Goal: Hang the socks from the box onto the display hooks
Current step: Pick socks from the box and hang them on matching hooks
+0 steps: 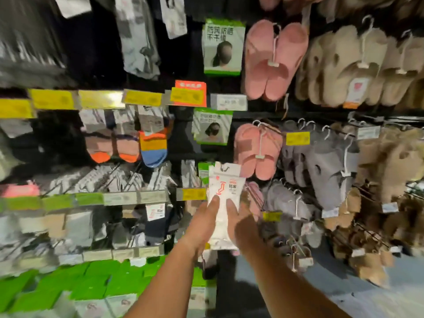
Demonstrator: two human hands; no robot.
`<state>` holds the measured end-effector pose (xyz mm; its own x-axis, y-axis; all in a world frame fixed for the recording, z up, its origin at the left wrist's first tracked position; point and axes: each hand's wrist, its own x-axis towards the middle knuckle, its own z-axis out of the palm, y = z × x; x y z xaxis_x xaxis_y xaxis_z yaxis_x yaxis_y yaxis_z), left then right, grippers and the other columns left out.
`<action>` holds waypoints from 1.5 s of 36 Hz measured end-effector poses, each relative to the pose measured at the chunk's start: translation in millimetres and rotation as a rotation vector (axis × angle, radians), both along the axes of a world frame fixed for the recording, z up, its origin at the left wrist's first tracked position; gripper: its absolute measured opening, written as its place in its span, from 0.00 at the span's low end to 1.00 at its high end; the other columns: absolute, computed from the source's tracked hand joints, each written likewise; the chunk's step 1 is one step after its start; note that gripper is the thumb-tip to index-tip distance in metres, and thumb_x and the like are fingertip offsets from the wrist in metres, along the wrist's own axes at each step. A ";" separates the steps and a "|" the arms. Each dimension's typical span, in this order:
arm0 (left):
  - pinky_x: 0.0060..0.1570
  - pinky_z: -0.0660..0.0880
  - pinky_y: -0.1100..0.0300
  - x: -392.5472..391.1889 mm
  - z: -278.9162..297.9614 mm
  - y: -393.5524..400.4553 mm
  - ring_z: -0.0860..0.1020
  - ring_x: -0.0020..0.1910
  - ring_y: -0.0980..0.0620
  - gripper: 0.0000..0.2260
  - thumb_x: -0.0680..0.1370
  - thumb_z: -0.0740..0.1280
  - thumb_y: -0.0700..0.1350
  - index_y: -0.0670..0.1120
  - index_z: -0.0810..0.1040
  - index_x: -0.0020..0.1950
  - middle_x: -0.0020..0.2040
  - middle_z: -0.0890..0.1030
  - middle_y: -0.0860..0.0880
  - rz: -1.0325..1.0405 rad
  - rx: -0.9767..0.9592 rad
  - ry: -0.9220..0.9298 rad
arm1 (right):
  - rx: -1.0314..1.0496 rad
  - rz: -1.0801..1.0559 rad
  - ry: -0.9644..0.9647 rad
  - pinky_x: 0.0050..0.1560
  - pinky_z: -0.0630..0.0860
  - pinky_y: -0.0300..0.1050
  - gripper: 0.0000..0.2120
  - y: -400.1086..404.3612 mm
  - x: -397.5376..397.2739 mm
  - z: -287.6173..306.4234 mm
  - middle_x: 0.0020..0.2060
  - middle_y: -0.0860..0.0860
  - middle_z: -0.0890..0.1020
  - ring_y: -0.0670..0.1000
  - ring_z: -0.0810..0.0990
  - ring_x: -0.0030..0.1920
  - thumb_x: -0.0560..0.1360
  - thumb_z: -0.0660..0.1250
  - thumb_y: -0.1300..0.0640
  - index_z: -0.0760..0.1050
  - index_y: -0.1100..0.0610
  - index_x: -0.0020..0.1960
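Both hands raised to the display wall, centre of view. Left hand (pixel 204 222) and right hand (pixel 241 222) hold one white sock pack (pixel 223 203) between them, upright, its card header at top with a hanger cut-out. Left thumb lies flat along the pack's front; remaining fingers wrap behind, out of sight. Right thumb likewise on the front, palm against the pack's right edge, fingers hidden behind. Both hands grip the pack, not spread.

Pack sits in front of the rack at the level of a yellow price tag (pixel 193 193), just right of it. Whether its hanger is on a hook: cannot tell, the header area is blurred.

Left of the pack: rows of hanging socks, striped orange-blue pair (pixel 153 145) above, dark pair with white label (pixel 157 222) beside the left hand. Above: two green-edged mask packs (pixel 223 48). Right: pink slippers (pixel 274 60), grey slippers (pixel 321 171), beige slippers (pixel 358 65) on hangers. Green packs (pixel 80 285) low left. Much motion blur at left.
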<state>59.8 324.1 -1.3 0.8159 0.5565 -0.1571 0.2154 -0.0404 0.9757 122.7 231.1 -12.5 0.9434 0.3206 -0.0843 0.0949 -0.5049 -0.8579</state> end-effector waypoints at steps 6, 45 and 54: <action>0.69 0.72 0.47 -0.5 0.6 69.9 0.77 0.66 0.50 0.39 0.72 0.62 0.75 0.52 0.69 0.75 0.69 0.77 0.52 0.012 -0.092 -0.098 | 0.163 -0.012 -0.027 0.62 0.73 0.54 0.28 74.2 -9.4 10.9 0.59 0.59 0.77 0.61 0.76 0.61 0.79 0.57 0.37 0.68 0.58 0.68; 0.54 0.81 0.46 33.7 -3.1 123.1 0.85 0.53 0.50 0.07 0.85 0.61 0.45 0.48 0.74 0.62 0.55 0.86 0.50 0.187 -0.221 -0.370 | 0.531 0.026 0.098 0.50 0.82 0.55 0.05 121.4 34.1 33.4 0.47 0.49 0.85 0.51 0.84 0.45 0.81 0.64 0.52 0.76 0.52 0.49; 0.59 0.79 0.47 34.5 -12.5 139.1 0.83 0.57 0.50 0.07 0.85 0.62 0.45 0.52 0.75 0.62 0.56 0.85 0.53 0.233 -0.189 -0.368 | 0.587 0.115 0.244 0.54 0.81 0.57 0.10 121.1 33.1 43.5 0.50 0.51 0.86 0.53 0.85 0.49 0.82 0.62 0.54 0.78 0.57 0.58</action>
<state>94.3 463.2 -13.9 0.6932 0.7207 0.0030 -0.1633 0.1531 0.9746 155.8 352.2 30.9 0.8763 0.4763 -0.0719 -0.1122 0.0565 -0.9921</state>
